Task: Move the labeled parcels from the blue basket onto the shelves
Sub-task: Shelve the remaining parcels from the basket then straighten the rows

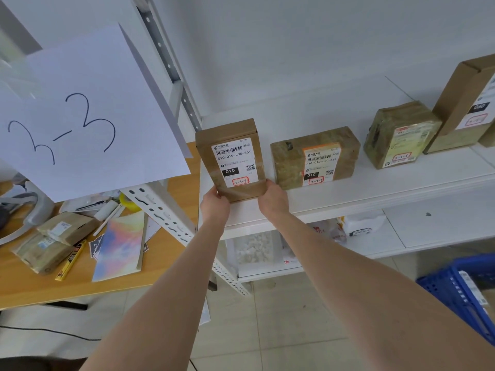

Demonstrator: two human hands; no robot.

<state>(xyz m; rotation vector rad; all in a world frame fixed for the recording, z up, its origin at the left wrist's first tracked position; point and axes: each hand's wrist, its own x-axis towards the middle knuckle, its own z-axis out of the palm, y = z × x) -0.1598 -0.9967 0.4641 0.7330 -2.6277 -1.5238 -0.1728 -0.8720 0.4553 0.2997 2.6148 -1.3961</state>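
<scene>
A flat brown cardboard parcel with a white label marked 3-3-1 stands at the left end of the white shelf. My left hand grips its lower left corner and my right hand grips its lower right corner. To its right on the same shelf sit a taped parcel labelled 3-3-3, another taped parcel, and a taller brown box. The blue basket is on the floor at the lower right with a labelled parcel inside.
A paper sign reading 3-3 hangs from the shelf post at left. A wooden table at left holds parcels, tape, pens and a booklet. The lower shelf holds white bags. Tiled floor lies below.
</scene>
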